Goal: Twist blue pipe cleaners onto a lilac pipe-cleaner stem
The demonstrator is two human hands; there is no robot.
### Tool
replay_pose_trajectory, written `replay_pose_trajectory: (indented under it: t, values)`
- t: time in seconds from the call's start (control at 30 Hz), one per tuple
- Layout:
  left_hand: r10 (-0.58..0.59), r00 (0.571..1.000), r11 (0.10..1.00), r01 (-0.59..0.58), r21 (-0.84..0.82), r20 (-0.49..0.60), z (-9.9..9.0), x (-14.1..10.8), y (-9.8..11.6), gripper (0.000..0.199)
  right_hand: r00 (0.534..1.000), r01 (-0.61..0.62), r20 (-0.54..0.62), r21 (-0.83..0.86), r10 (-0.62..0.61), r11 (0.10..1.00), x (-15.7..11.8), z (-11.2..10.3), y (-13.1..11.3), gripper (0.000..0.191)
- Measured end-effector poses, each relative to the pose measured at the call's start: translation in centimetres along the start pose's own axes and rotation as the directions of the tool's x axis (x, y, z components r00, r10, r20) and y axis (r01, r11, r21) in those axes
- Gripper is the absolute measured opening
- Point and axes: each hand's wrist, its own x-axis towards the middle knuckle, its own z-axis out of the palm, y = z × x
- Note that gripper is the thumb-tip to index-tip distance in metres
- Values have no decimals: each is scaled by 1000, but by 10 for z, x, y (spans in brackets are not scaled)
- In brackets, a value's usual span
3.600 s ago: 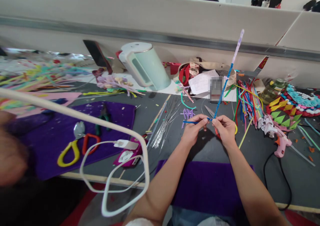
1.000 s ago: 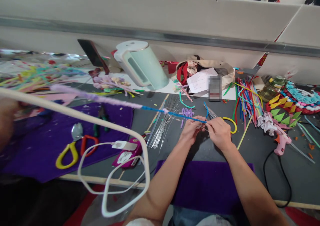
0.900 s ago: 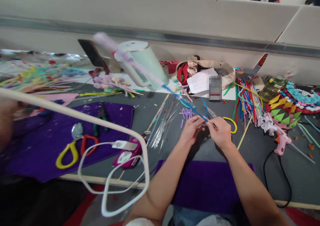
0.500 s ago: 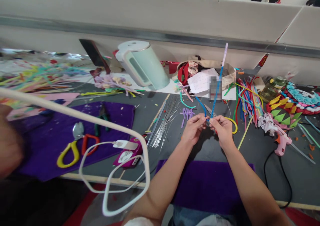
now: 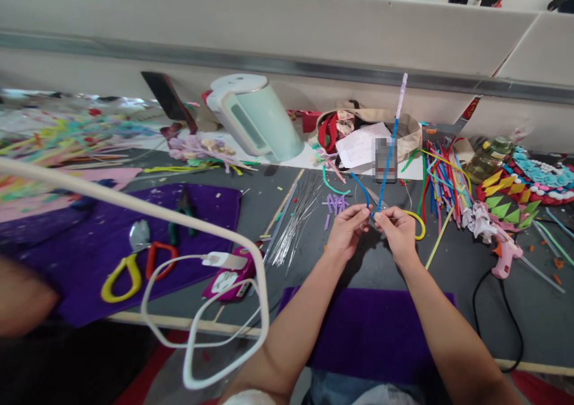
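Between my two hands is a blue pipe cleaner [image 5: 386,174], twisted along its upright stem, with a lilac fuzzy piece [image 5: 402,94] at its top. My left hand [image 5: 348,230] pinches the bent blue end, which curves up and to the left above my fingers. Close beside it, my right hand [image 5: 396,231] pinches the foot of the upright stem. My fingertips hide the join. Partly behind my right hand lie scissors with a yellow handle [image 5: 420,225]. Short purple pipe cleaner pieces [image 5: 335,204] lie left of my hands.
Thin metal wires [image 5: 293,219] lie left of my arms; a bundle of coloured pipe cleaners [image 5: 446,177] and a pink glue gun [image 5: 507,255] lie right. A kettle [image 5: 278,118] stands behind. A white cable [image 5: 264,285] crosses the foreground. Another person's arm [image 5: 27,300] shows at left.
My hands stay almost in place, still pinching the blue pipe cleaner. The other person's arm at the left edge has moved down and inward.
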Motion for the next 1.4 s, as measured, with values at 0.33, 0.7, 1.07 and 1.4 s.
replay_pose_trajectory:
  t: [0.33,0.7,1.07,1.4]
  values:
    - [-73,997,996,75,-47,38,-1,0,2,24,1000,15,15,-37,-14,999,0,0,-1,22]
    - [-31,986,996,45,-82,165,-3,-1,3,22,1000,24,2,-31,-24,999,-2,1,-5,22]
    - [-44,978,997,56,-50,205,-2,-2,3,22,1000,20,-5,-39,-20,999,0,-2,-7,21]
    - [-18,976,999,26,-35,219,1,-6,7,22,995,-94,34,115,91,989,0,1,-6,22]
